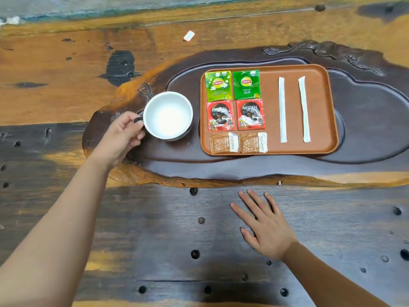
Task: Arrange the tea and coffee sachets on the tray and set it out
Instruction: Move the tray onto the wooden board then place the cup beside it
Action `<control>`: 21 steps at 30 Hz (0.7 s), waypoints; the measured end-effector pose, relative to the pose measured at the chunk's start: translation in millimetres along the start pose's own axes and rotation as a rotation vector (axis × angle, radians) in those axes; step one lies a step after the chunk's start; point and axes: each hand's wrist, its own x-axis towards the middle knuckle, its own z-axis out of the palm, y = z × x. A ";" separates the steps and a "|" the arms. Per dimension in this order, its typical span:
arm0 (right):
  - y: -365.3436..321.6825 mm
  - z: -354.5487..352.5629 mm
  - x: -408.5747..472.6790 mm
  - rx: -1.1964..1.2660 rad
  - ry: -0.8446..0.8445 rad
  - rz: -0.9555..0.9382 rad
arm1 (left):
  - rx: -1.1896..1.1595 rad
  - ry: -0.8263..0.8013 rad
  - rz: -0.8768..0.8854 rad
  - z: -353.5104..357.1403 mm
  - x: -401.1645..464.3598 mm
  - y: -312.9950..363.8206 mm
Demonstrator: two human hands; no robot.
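On the left, the left hand (124, 134) pinches the handle of a white cup (168, 115), its grip narrow around that handle; the cup sits just left of the tray (327, 111), probably being placed or lifted as part of the set. The cup looks like two stacked, though I cannot tell for sure.

The tray lies in the dark carved hollow of the tabletop (66, 96). Its left half holds sachets in a neat grid, two per row, likely so each kind reads at a glance: two green tea sachets (218, 86) at the far edge, two red coffee sachets (220, 116) in the middle, two brown sachets (223, 143) nearest. Right of them lie two white sticks (282, 109), parallel and well apart.

The right hand (265, 227) rests flat and open on the near tabletop, holding nothing, seemingly bracing.

A small white scrap (188, 36) lies far off on the tabletop.
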 end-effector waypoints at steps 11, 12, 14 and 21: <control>1.6 2.9 -0.2 0.006 0.031 -0.024 | 0.001 -0.055 0.016 -7.7 32.1 0.9; 1.4 2.2 -0.1 0.001 0.029 -0.024 | 0.007 -0.057 0.014 -8.2 32.6 1.3; 1.3 3.1 -0.3 -0.012 0.038 -0.023 | 0.004 -0.055 0.010 -8.8 33.4 1.3; 1.4 7.2 0.9 -0.029 0.079 -0.035 | -0.043 0.010 -0.041 -3.1 32.5 -0.4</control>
